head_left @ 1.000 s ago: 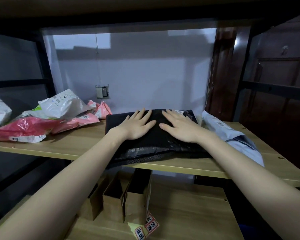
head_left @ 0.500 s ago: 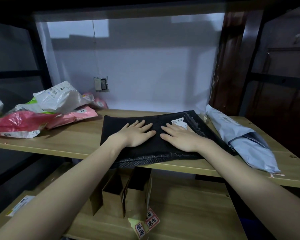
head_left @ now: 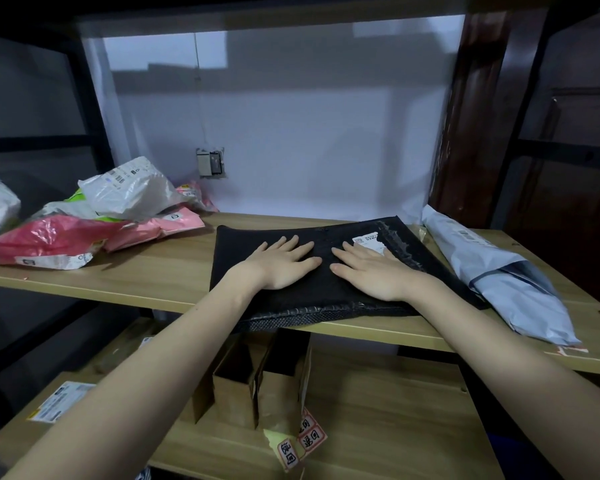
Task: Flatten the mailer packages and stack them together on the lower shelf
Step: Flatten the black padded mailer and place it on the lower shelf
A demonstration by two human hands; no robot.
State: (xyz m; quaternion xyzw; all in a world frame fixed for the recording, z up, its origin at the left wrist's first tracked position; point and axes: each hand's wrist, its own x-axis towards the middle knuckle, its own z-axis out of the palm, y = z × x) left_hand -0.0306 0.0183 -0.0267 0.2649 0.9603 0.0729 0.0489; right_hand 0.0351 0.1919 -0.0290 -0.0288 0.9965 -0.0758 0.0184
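We press both palms flat on the black mailer (head_left: 326, 289), left hand (head_left: 281, 263) and right hand (head_left: 371, 271) side by side, fingers straight and spread, no grip closed around anything. The mailer lies on the upper wooden shelf (head_left: 153, 271), its near edge hanging just over the front lip. Compared with a second ago, it looks much flatter: the puffed bulge under our palms has gone down, and the white label (head_left: 368, 241) near the right fingertips now shows, where it was hidden before. Our hands have slid back toward the near edge. That suggests this package is close to flattened.

The grey mailer (head_left: 492, 271) waits just right of it, and the crumpled pink mailers (head_left: 84, 237) and white mailer (head_left: 132, 188) sit piled well to the left. The lower shelf (head_left: 378, 410) carries brown cardboard boxes (head_left: 257, 386); we see no stack of flattened mailers there yet.
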